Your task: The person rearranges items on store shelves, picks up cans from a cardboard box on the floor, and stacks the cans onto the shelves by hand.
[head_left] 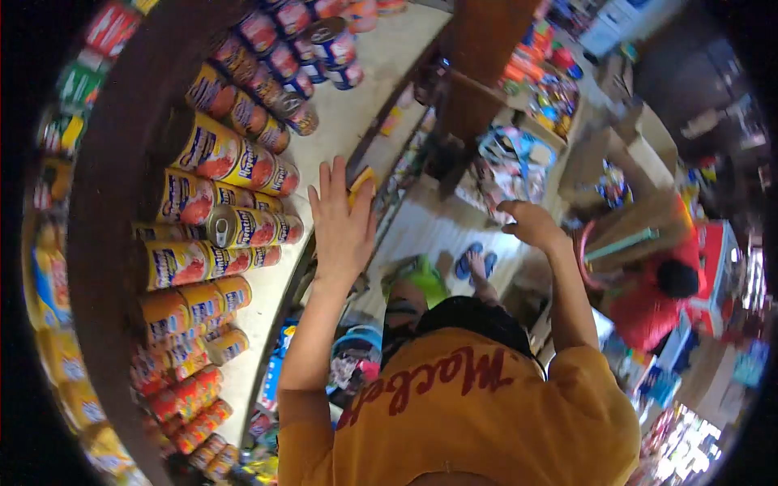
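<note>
My left hand (344, 231) is at the shelf edge with its fingers stretched out, close to the stacked cans. A small yellow-orange piece (362, 183) shows between its thumb and fingers; whether the hand touches it I cannot tell. Nearest to it lie yellow-labelled food cans (251, 168) on their sides, in rows on the pale shelf (339, 121). One can (243, 227) shows its pull-tab lid. Over the floor to the right, my right hand (533, 224) hangs with fingers loosely bent and apart, and nothing shows in it.
Blue-labelled cans (332, 44) stand at the shelf's far end; orange and red cans (186, 397) fill the near end. A dark wooden post (490, 36) rises beyond. Open cardboard boxes (624, 150) and a person in a red shirt (652, 304) are at the right.
</note>
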`<move>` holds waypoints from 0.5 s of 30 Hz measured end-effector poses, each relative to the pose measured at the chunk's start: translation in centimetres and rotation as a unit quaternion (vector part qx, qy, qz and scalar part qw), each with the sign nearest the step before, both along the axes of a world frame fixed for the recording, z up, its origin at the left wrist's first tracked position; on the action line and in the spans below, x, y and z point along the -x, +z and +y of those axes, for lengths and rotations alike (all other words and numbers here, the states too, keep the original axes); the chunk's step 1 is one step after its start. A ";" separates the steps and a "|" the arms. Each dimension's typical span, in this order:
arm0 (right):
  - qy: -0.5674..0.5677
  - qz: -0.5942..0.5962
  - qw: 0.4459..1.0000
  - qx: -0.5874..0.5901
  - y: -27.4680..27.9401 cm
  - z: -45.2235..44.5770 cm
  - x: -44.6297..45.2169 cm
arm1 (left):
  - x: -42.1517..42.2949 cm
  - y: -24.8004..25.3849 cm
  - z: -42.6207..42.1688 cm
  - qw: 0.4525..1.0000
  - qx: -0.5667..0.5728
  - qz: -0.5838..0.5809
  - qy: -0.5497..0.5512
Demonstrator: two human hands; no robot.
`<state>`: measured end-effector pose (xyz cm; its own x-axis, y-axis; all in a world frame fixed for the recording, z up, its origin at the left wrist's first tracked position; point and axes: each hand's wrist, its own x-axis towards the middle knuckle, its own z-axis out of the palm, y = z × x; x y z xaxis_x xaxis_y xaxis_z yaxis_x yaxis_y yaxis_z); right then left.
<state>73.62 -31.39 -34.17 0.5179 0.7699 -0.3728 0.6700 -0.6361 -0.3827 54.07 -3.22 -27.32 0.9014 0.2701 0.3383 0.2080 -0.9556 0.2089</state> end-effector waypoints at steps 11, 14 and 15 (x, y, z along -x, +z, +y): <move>0.264 0.013 0.961 -0.075 -26.9 -2.9 -11.9 | -7.3 -10.2 0.0 0.921 -0.189 -0.268 0.210; 0.230 0.163 0.947 -0.152 -23.5 -3.9 -12.9 | -7.6 -9.9 -1.3 0.920 -0.148 -0.214 0.293; 0.240 0.166 0.945 -0.146 -21.5 -2.2 -13.8 | -7.7 -10.1 -1.2 0.923 -0.134 -0.175 0.315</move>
<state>87.39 -33.61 -55.71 -0.0246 0.9817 -0.1888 0.6666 -0.1246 -0.7349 61.81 -4.42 -37.38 0.4175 0.5670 0.7100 0.7042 -0.6958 0.1416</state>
